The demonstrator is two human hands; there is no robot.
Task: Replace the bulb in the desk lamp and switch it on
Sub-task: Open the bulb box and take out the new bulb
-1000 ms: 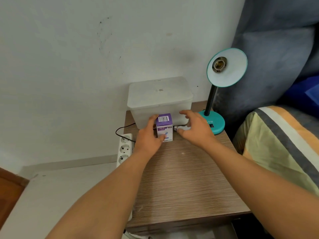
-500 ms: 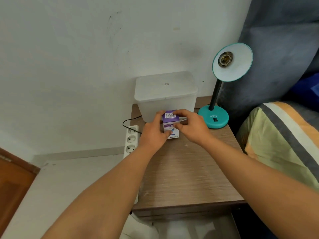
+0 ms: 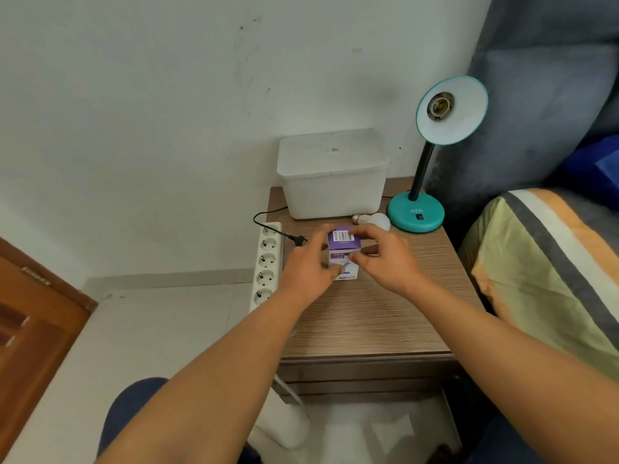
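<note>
A teal desk lamp (image 3: 417, 216) stands at the back right of the wooden nightstand (image 3: 365, 323), its shade (image 3: 452, 112) tilted toward me with an empty socket (image 3: 438, 105). A white bulb (image 3: 373, 221) lies on its side between the lamp base and the box. A small purple and white bulb box (image 3: 343, 244) is held upright over the nightstand. My left hand (image 3: 308, 266) grips its left side. My right hand (image 3: 382, 259) pinches the top flap with fingers and thumb. The lamp's plug (image 3: 299, 240) lies unplugged by the power strip.
A white lidded plastic bin (image 3: 331, 175) sits at the back against the wall. A white power strip (image 3: 267, 266) hangs along the nightstand's left side. A bed with a striped cover (image 3: 549, 262) lies to the right, a wooden door (image 3: 30, 323) to the left.
The box has come nearer to me in both hands, uncovering the loose bulb behind it. My right hand has shifted from the bulb to the box top.
</note>
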